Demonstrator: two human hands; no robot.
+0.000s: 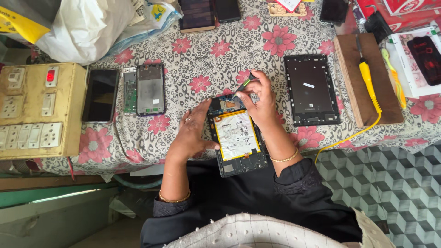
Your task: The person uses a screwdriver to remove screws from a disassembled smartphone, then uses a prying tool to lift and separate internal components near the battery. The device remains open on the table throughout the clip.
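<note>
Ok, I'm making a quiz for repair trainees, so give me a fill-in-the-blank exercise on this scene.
1. The right hand holds a small ____ to the top of the opened tablet.
2. The left hand steadies the tablet's ____ edge.
3. The yellow-handled tool lies on a ____ board.
4. The tablet's battery has a ____ border.

Missing words: screwdriver; left; wooden; yellow

The left hand (192,133) steadies an opened tablet (238,137) on the flowered tablecloth (206,59) while the right hand (259,98) presses a screwdriver (242,86) into it.
</note>
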